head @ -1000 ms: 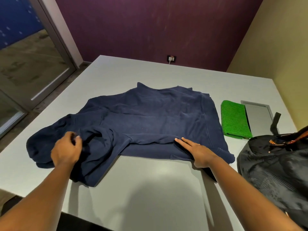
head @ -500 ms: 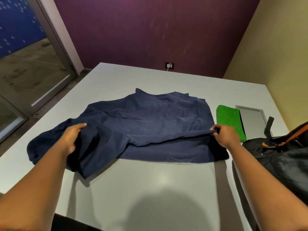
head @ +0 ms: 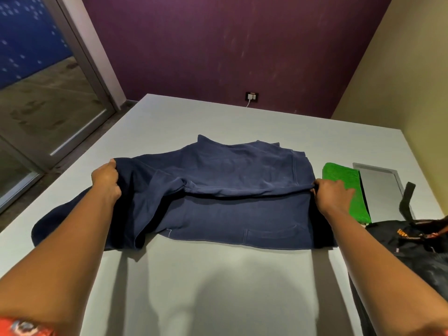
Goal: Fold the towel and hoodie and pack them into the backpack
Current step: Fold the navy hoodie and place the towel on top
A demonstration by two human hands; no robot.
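A navy hoodie (head: 232, 190) is spread across the middle of the grey table (head: 218, 287). Its left edge is gripped by the left hand (head: 106, 180), fingers curled round the cloth, and its right edge is pinched by the right hand (head: 332, 195); a fold of fabric is stretched taut between the two grips, lifted above the lower layer. A folded green towel (head: 339, 175) lies just right of the hoodie. A black backpack (head: 417, 253) is seen beyond the towel, toward the table's near right edge.

bare forearms, both hands bare, red patterned sleeve (head: 21, 327) edge btm-left, blurred
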